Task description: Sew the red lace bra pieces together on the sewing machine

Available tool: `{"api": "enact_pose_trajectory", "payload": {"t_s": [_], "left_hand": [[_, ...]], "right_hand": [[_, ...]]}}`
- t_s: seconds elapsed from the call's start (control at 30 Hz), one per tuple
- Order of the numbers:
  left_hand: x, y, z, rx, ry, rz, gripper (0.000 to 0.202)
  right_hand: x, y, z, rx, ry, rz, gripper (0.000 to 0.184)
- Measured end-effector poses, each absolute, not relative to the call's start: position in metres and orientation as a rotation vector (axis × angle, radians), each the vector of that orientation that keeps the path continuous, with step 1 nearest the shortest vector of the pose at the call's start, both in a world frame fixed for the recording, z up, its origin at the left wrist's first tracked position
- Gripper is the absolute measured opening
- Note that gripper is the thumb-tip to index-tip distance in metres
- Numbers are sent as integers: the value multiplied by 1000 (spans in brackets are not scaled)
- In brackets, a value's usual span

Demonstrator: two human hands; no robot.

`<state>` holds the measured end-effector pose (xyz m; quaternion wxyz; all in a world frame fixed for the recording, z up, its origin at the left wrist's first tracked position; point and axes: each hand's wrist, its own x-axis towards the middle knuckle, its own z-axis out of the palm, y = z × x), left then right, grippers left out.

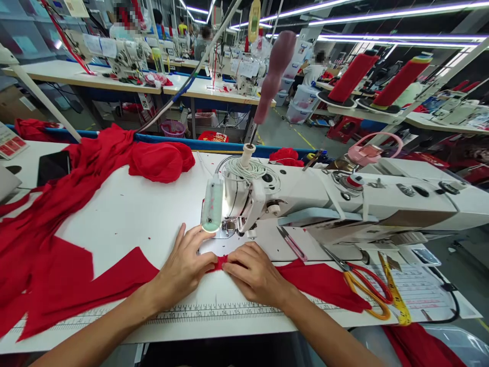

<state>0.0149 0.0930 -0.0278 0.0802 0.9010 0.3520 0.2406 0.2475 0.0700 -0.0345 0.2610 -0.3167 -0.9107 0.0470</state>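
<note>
A strip of red fabric (324,285) lies across the white sewing table (133,214) in front of the needle of a white sewing machine (344,201). My left hand (187,265) rests on the fabric's left part, fingers closed together and pressing it down just before the presser foot (229,229). My right hand (255,272) presses the fabric from the right, fingertips meeting the left hand's at a small fold. Both hands pinch and hold the red fabric flat.
Orange-handled scissors (367,288) and a yellow tape measure (395,290) lie at the right. More red fabric is piled at the left (57,214). A phone (53,167) lies far left. Red thread cones (353,76) stand behind. Other workers sit at far benches.
</note>
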Motion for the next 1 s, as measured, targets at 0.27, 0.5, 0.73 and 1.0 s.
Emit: {"api": "enact_pose_trajectory", "payload": {"t_s": [0.27,0.5,0.73,1.0], "left_hand": [[30,97,-30,2795,958,618,16],[41,90,-37,2876,958,582,37],[1,67,-27,2913,887,507,42],[-48,-12,-22,2792,746,560,25]], "right_hand": [[248,71,-37,-894,-2402,189,21],[247,71,-37,-923,-2366,229,19],[247,70,-36,-910,-2355,176,21],[248,71,-36,-889,-2328,225,22]]}}
